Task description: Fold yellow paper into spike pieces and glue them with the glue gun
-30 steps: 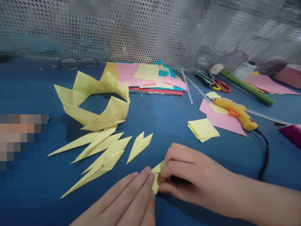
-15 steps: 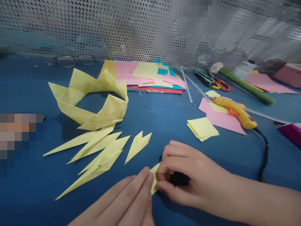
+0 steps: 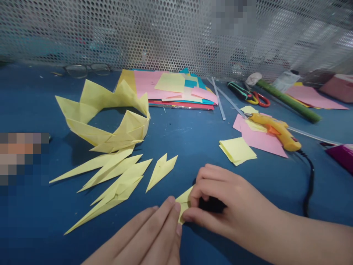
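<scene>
Low in the middle, a small folded piece of yellow paper [image 3: 184, 200] lies between my hands, mostly covered by them. My left hand [image 3: 149, 235] presses its long, close-set fingers over the paper's left part, holding it. My right hand [image 3: 220, 202] is curled, with thumb and forefinger pinching the paper's right side. Left of my hands are several pointed folded yellow pieces [image 3: 118, 195] and one smaller notched piece [image 3: 161, 171]. Behind them stands a ring of joined yellow folded paper [image 3: 96, 106], like a crown.
A yellow square paper stack [image 3: 237, 150] sits above my right hand. A glue gun [image 3: 275, 130] rests on pink paper [image 3: 261, 141], its black cord running down. Farther back are coloured sheets [image 3: 146, 82], glue sticks [image 3: 219, 99], scissors [image 3: 261, 99], a green stem [image 3: 289, 101] and eyeglasses [image 3: 78, 70].
My right hand has shifted slightly right along the folded yellow paper, uncovering a little more of it. My left hand has stayed nearly in place.
</scene>
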Demonstrator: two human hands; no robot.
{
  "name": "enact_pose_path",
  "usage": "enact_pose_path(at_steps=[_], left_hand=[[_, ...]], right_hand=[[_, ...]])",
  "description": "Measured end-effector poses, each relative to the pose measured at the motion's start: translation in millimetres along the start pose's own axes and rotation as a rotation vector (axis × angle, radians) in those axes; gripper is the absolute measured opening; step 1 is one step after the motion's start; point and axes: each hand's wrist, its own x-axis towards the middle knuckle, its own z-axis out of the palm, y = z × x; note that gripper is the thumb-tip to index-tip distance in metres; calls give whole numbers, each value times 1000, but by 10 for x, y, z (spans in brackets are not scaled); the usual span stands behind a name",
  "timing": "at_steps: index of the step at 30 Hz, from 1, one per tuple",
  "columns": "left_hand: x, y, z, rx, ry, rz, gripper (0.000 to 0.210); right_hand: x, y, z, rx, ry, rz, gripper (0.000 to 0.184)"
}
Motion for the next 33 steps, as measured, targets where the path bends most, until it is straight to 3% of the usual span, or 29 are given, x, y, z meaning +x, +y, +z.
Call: enact_pose_path(at_steps=[5, 19, 24, 33], left_hand=[[-7, 25, 5, 37, -30, 4, 31], [15, 10, 17, 19, -18, -19, 30], [6, 5, 10, 28, -2, -23, 35], [-5, 18, 0, -6, 5, -36, 23]], right_hand=[[-39, -30, -55, 26, -60, 66, 10], [-24, 0, -48, 26, -6, 41, 8], [-11, 4, -51, 74, 16, 34, 16], [-19, 17, -57, 104, 51, 29, 29]])
